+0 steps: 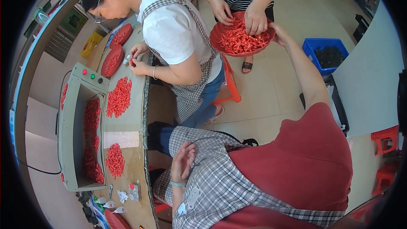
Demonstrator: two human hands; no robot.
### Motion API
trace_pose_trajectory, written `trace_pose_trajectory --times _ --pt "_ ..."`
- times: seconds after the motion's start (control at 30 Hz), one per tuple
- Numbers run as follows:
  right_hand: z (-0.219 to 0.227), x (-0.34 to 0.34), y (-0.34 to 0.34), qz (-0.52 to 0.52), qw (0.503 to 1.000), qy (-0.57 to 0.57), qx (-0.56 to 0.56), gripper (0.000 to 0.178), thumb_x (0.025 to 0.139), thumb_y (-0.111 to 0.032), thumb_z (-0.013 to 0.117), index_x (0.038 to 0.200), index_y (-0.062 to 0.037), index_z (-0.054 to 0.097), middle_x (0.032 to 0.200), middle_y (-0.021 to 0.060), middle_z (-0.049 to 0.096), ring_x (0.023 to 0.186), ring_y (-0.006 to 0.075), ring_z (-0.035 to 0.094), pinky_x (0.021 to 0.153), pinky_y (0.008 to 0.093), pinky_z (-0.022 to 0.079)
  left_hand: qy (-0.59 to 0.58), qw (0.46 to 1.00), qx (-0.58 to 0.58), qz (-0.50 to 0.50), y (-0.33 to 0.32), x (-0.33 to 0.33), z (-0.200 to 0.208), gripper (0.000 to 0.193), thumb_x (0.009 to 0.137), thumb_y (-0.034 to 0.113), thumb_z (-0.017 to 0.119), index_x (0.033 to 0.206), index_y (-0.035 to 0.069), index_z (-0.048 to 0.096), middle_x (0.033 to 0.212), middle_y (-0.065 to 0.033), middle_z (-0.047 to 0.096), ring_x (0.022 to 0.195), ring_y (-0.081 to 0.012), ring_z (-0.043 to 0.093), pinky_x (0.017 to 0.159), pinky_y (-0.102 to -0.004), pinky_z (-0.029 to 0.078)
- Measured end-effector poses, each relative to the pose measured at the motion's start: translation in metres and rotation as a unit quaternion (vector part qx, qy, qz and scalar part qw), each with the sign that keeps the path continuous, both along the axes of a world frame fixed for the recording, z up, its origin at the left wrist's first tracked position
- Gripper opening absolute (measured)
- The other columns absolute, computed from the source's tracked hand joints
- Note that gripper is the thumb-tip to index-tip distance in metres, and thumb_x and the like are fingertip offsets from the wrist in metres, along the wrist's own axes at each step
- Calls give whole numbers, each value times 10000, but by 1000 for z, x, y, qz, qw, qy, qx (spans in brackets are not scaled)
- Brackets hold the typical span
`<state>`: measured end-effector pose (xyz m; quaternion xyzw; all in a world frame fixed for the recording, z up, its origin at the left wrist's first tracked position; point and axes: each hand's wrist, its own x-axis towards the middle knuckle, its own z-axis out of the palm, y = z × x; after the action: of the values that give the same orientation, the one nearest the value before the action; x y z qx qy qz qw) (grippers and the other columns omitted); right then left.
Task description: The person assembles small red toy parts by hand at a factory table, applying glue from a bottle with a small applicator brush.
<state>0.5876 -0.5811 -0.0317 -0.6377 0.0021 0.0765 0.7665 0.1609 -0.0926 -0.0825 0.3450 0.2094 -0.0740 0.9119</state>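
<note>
My right hand [280, 35], its arm stretched far out, grips the rim of a red plastic basin [218, 38] heaped with small shiny red pieces [241, 38]. A standing person in a striped top has both hands [256, 18] in that basin, touching the pieces. Over my checked apron [212, 144], my left hand [183, 163] rests, fingers loosely bent and apart, holding nothing. To my left is the worktable [133, 186], with loose piles of red pieces [114, 160] on it. My right fingertips are partly hidden by the basin.
A grey machine box [68, 123] with coloured buttons and red pieces inside stands on the table. Beyond it, a seated person [174, 34] in white works with small parts near two red trays [112, 60]. A blue crate [325, 55] and red stools [384, 141] are on the floor.
</note>
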Motion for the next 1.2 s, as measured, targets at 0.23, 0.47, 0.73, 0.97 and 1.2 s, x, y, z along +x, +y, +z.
trace_pose_trajectory --times 0.23,0.47,0.73,0.97,1.2 --pt "11 -7 4 18 1000 4 -18 344 943 -318 402 1171 -105 548 1067 50 633 973 164 609 847 395 514 -4 1000 -2 -5 2 1 -1 385 977 63 509 1322 -96 443 1165 -273 604 965 -255 652 833 -292 569" --pt "8 -9 9 20 1000 -18 3 315 929 -285 457 1162 -98 557 1077 67 655 942 194 652 789 410 559 -7 1000 -12 -1 0 -1 0 386 978 63 507 1323 -97 439 1165 -275 603 969 -263 650 839 -297 568" --pt "2 -5 10 6 1000 -11 16 296 900 -251 529 1144 -86 563 1072 69 654 926 197 661 774 423 569 -1 1000 -9 6 1 -2 -1 379 978 66 512 1316 -93 449 1164 -275 605 969 -265 652 843 -303 568" --pt "3 -6 13 -4 1000 -14 16 276 907 -245 527 1126 -84 573 1043 65 661 902 196 669 757 416 578 -3 1000 -8 4 0 0 0 377 974 67 520 1311 -90 456 1160 -272 609 963 -261 656 844 -301 571" --pt "3 -9 16 -10 1000 -22 17 264 907 -237 527 1116 -86 581 1036 72 664 886 198 674 729 416 586 0 1000 -7 5 1 -3 -4 380 974 76 524 1311 -87 459 1164 -267 610 961 -254 658 838 -298 573"
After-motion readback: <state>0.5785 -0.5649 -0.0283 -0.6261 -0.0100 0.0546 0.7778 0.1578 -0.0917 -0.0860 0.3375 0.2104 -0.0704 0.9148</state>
